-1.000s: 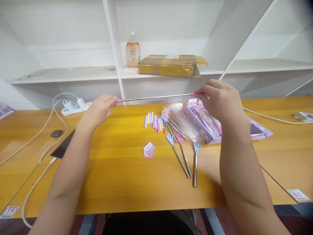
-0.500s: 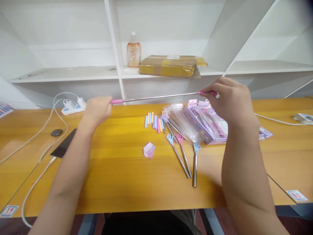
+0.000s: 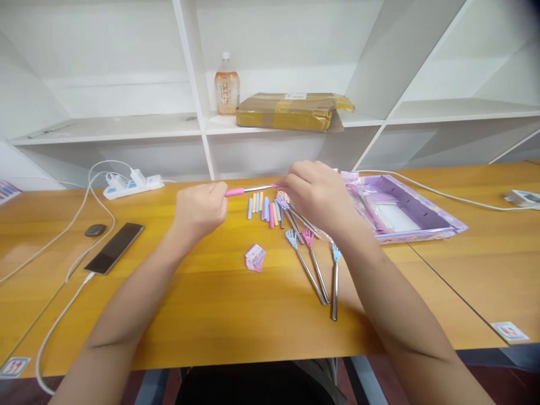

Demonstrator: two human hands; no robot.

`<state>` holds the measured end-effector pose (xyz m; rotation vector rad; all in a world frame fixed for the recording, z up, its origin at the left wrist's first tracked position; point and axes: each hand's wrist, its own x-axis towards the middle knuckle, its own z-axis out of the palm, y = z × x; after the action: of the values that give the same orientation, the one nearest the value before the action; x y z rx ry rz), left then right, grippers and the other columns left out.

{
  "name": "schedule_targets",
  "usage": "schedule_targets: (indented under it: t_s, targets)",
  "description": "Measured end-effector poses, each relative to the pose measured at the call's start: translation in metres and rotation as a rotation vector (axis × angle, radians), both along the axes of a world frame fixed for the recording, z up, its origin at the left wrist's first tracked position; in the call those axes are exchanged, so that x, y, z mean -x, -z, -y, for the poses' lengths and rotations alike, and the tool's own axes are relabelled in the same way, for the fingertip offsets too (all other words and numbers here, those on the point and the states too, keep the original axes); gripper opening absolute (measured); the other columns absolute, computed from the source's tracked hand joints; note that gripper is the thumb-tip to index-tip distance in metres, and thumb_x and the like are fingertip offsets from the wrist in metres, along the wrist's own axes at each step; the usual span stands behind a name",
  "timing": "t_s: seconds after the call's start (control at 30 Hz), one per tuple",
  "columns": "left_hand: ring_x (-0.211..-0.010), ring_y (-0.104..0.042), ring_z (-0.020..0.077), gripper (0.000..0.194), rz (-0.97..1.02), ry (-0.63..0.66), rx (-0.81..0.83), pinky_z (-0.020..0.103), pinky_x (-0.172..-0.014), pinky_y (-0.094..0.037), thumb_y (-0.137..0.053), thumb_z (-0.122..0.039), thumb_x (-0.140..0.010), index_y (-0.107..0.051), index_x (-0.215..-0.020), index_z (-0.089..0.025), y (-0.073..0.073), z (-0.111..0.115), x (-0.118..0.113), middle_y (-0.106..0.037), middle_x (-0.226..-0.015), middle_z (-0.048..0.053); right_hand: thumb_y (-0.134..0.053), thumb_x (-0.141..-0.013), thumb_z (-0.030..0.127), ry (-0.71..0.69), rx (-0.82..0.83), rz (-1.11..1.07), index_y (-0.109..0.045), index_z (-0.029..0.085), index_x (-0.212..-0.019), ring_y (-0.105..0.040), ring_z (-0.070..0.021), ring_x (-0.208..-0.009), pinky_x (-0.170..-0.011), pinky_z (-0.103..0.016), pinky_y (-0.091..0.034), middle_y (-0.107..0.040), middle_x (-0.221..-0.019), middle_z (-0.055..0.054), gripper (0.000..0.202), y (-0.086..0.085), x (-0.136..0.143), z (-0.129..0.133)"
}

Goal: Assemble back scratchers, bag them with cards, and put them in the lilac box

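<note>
Above the desk I hold a telescopic back scratcher level between both hands. My left hand is closed round its pink handle sleeve. My right hand pinches the pink head end, mostly hidden by the fingers. Only a short length of metal rod shows between them. Below lie several pastel sleeves in blue, yellow, purple and pink. Near my right forearm are a pink-headed back scratcher and two blue-headed ones, without sleeves. More scratchers with purple and orange heads lie partly under my right hand. Small printed cards rest on the desk.
A purple display box with packaged pieces stands at the right. A phone on a white cable, a dark mouse-like object and a power strip are at left. The shelf behind bears a bottle and a taped carton.
My hands have come together, the right moving left and the left moving right. The back scratcher's rod, long before, has collapsed to a short length.
</note>
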<state>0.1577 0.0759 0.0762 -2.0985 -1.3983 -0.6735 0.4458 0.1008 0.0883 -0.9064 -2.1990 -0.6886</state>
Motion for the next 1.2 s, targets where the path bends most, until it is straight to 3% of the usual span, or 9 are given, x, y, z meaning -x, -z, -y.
schedule_targets:
  t_s: [0.1,0.23,0.5,0.77,0.87,1.0,1.1,1.2]
  targets:
    - [-0.055,-0.047,0.0186,0.019,-0.007,0.013,0.006,0.036,-0.057,-0.019,-0.052,-0.014,-0.087,-0.054,-0.07,-0.021,-0.002,0.001,0.002,-0.056,-0.06,0.004,-0.048,-0.112,0.026,-0.015,-0.019,0.012,-0.068,0.028,-0.092,-0.054,-0.0241,-0.08,-0.071,-0.039,-0.033,-0.064,-0.084,-0.006,0.028,0.0,0.011,0.007]
    - [-0.058,-0.051,0.0195,0.018,-0.05,0.031,0.019,0.035,-0.056,-0.021,-0.051,-0.013,-0.086,-0.057,-0.072,-0.021,-0.009,-0.002,0.01,-0.061,-0.062,0.005,-0.05,-0.113,0.031,-0.048,0.042,0.005,-0.067,0.028,-0.093,-0.056,-0.0242,-0.08,-0.071,-0.039,-0.035,-0.065,-0.086,-0.006,0.027,-0.006,0.004,0.012]
    - [-0.06,-0.051,0.0197,0.017,-0.064,0.031,-0.038,0.036,-0.056,-0.023,-0.05,-0.013,-0.086,-0.058,-0.072,-0.021,-0.013,-0.001,0.013,-0.06,-0.063,0.005,-0.053,-0.111,0.03,-0.116,0.142,-0.075,-0.072,0.028,-0.11,-0.065,-0.0269,-0.096,-0.079,-0.039,-0.042,-0.074,-0.106,-0.008,0.019,-0.008,0.007,0.017]
    - [-0.062,-0.051,0.0217,0.02,-0.031,0.023,0.032,0.037,-0.059,-0.022,-0.05,-0.015,-0.088,-0.056,-0.07,-0.022,-0.009,-0.01,0.015,-0.059,-0.064,0.006,-0.054,-0.111,0.028,-0.035,0.077,-0.028,-0.073,0.027,-0.101,-0.06,-0.0246,-0.085,-0.075,-0.038,-0.036,-0.07,-0.09,-0.006,0.021,-0.002,0.006,0.006]
    - [-0.064,-0.051,0.022,0.021,-0.006,-0.005,-0.007,0.038,-0.06,-0.022,-0.048,-0.014,-0.088,-0.051,-0.068,-0.022,-0.009,-0.025,0.033,-0.056,-0.064,0.006,-0.054,-0.11,0.028,0.027,0.081,-0.076,-0.074,0.028,-0.099,-0.061,-0.025,-0.087,-0.077,-0.038,-0.038,-0.071,-0.091,-0.006,0.022,-0.006,-0.018,-0.009]
    - [-0.068,-0.047,0.0216,0.021,0.019,-0.069,-0.109,0.037,-0.063,-0.025,-0.05,-0.018,-0.086,-0.04,-0.068,-0.023,-0.021,-0.041,0.092,-0.05,-0.065,0.005,-0.062,-0.107,0.041,0.117,0.068,-0.225,-0.076,0.027,-0.095,-0.06,-0.0243,-0.083,-0.08,-0.038,-0.043,-0.07,-0.087,-0.007,0.023,-0.018,-0.088,-0.024]
    - [-0.068,-0.038,0.02,0.021,0.023,-0.107,-0.18,0.035,-0.063,-0.025,-0.051,-0.021,-0.085,-0.036,-0.07,-0.023,-0.035,-0.039,0.136,-0.043,-0.066,0.003,-0.069,-0.101,0.044,0.243,-0.056,-0.403,-0.078,0.027,-0.09,-0.061,-0.0245,-0.08,-0.079,-0.038,-0.046,-0.068,-0.082,-0.008,0.022,-0.024,-0.14,-0.023]
    - [-0.067,-0.033,0.0195,0.021,0.026,-0.087,-0.252,0.036,-0.064,-0.026,-0.05,-0.02,-0.083,-0.034,-0.07,-0.023,-0.044,-0.029,0.149,-0.038,-0.065,0.003,-0.077,-0.093,0.041,0.38,-0.14,-0.5,-0.079,0.027,-0.086,-0.064,-0.0255,-0.08,-0.078,-0.04,-0.047,-0.071,-0.08,-0.009,0.015,-0.026,-0.167,-0.018]
